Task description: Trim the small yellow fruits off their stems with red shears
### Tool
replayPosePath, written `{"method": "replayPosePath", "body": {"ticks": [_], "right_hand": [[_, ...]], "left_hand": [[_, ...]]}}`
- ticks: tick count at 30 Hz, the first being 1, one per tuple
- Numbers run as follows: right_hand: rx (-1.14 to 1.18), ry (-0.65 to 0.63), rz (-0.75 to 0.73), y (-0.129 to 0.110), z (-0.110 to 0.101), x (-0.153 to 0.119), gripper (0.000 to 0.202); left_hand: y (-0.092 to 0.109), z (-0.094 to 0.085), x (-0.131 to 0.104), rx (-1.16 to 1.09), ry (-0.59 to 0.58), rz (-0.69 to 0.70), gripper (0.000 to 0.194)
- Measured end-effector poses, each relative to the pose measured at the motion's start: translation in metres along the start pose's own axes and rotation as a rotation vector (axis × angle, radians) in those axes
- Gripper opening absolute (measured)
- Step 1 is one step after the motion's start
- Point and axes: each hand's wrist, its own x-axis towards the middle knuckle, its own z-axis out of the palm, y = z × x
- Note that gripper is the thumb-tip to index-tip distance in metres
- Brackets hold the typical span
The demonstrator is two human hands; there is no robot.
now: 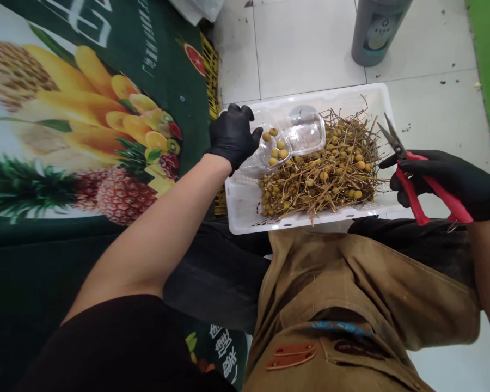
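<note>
Left hand (234, 133), black-gloved, reached over a clear container (258, 159), fingers curled, its grip unclear; the right hand (453, 173) gripped red-handled shears (447, 196), blades slightly parted. Several round fruits (281, 145) sat in the container, inside a white basket (245, 219) beside a second clear tray (306, 135) and heaped stemmed fruit (326, 177).

On the left is a dark green cover (190, 103), on which are printed a pineapple (122, 190), a red citrus slice (195, 59) and other fruits in yellow and orange. Along its right edge, a narrow part of a yellow crate (212, 68) can be seen. Beyond the crate, at the far border, lies something white (206, 8), cut by the view. The floor (306, 49) has pale tiles with some dark specks. Far to the right stands a grey bin (378, 16) with a label. A bright green strip (488, 65) runs along the right border.
</note>
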Motion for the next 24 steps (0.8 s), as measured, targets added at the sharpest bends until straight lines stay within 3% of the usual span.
{"method": "replayPosePath", "body": {"ticks": [5,10,19,22,24], "right_hand": [[-0.012,0.040,-0.031,0.001,-0.002,0.000,0.042],[-0.083,0.035,-0.068,-0.002,-0.001,0.001,0.043],[-0.143,0.053,-0.043,0.001,0.000,0.004,0.040],[-0.221,0.053,-0.087,-0.001,-0.006,0.003,0.039],[-0.251,0.067,-0.100,-0.003,-0.011,0.003,0.034]], "left_hand": [[-0.004,0.005,0.013,0.142,-0.041,-0.106,0.064],[0.000,0.013,0.022,0.189,-0.080,-0.094,0.044],[0.032,0.052,0.010,0.022,-0.120,-0.099,0.055],[0.035,0.045,0.003,0.067,-0.134,-0.127,0.068],[0.047,0.036,-0.004,0.066,-0.085,-0.061,0.069]]}}
